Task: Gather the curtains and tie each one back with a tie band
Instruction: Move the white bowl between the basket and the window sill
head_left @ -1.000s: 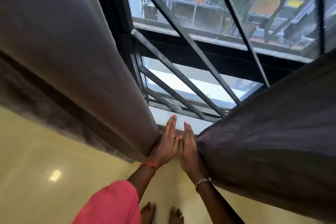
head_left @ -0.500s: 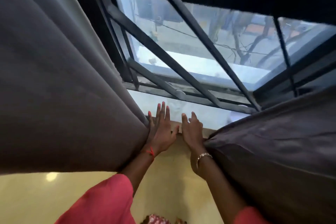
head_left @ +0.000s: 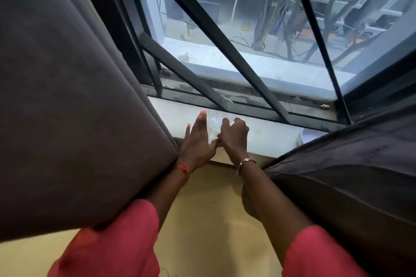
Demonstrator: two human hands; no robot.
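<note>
A dark grey curtain (head_left: 74,101) hangs on the left and a second one (head_left: 351,177) on the right, with the window showing between them. My left hand (head_left: 197,141) is flat with its fingers apart over the white sill (head_left: 270,135), its wrist against the left curtain's edge. My right hand (head_left: 234,134) is beside it, fingers curled in, and my right forearm holds back the right curtain. A clear, shiny thing (head_left: 213,120) lies on the sill between the two hands. Whether the right fingers hold it is unclear. No tie band is visible.
Black metal window bars (head_left: 216,29) slant across the glass just behind the sill. A white round object (head_left: 309,136) sits on the sill, half hidden by the right curtain. Yellow floor (head_left: 202,220) lies below, between my pink sleeves.
Both hands have moved forward from between the curtain edges onto the sill. My right hand's fingers have curled in. The curtains stand further apart and more of the window shows.
</note>
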